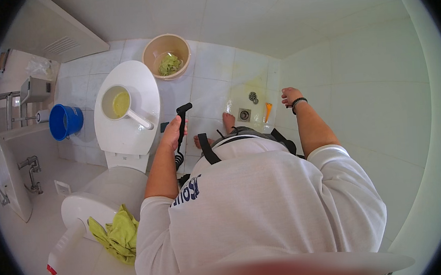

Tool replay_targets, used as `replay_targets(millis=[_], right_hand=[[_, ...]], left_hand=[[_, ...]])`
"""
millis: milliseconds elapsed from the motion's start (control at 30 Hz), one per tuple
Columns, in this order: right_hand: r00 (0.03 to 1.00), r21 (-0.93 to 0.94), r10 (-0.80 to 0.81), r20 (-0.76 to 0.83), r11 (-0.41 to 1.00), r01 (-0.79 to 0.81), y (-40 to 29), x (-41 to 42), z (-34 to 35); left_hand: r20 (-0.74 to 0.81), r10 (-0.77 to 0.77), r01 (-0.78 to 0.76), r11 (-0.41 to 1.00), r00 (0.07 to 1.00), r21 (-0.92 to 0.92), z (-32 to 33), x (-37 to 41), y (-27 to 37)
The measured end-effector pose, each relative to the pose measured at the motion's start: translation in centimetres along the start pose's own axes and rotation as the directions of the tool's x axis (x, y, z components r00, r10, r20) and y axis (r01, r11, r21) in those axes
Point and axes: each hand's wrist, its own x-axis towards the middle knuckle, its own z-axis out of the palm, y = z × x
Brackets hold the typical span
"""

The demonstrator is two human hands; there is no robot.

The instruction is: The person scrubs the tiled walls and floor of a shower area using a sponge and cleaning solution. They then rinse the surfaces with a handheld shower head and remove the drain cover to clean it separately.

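My left hand (pixel 172 133) is closed around a black handheld bidet sprayer (pixel 183 121), whose coiled hose hangs below it. To its left, a white dipper (pixel 106 95) with yellowish liquid inside rests on the closed toilet lid (pixel 128 138). My right hand (pixel 291 95) is held out near the tiled wall, fingers partly curled; it wears dark beaded bracelets and nothing shows in it. Below it on the wet floor lie an orange tube (pixel 268 112), a square floor drain (pixel 244 115) and a round drain cover (pixel 253 96).
A beige basin (pixel 147 54) holds water and a green cloth (pixel 169 64). A blue bucket (pixel 68 121) stands left of the toilet. Another green cloth (pixel 122 234) drapes by the toilet tank. A sink (pixel 8 179) is at far left, a door (pixel 59 30) at upper left.
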Motion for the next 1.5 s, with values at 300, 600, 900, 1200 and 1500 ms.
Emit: replay_targets(millis=[300,600,900,1200,1500], right_hand=[[1.0,-0.003,-0.006,0.013,1.0,0.006,0.3,-0.2,0.4],[1.0,-0.024,0.023,0.02,0.999,-0.023,-0.2,-1.0,0.9],[0.999,-0.014,0.03,0.017,0.999,-0.03,0.0,-0.7,1.4],[1.0,-0.025,0.009,0.02,1.0,-0.009,-0.5,-0.9,2.0],[0.998,-0.046,-0.025,0.061,0.999,0.028,-2.2,-0.5,2.0]], left_hand=[[-0.049,0.01,-0.005,0.994,0.999,0.109,-0.3,0.0,-0.3],[-0.103,-0.078,0.107,0.942,0.992,0.318,-0.2,0.1,-1.0],[-0.14,-0.038,0.082,0.941,0.989,0.327,-1.0,0.5,-1.3],[-0.205,0.086,-0.02,0.952,0.975,0.306,-0.9,0.4,-1.8],[-0.146,0.028,0.023,0.942,0.989,0.335,-1.1,-0.7,-0.4]])
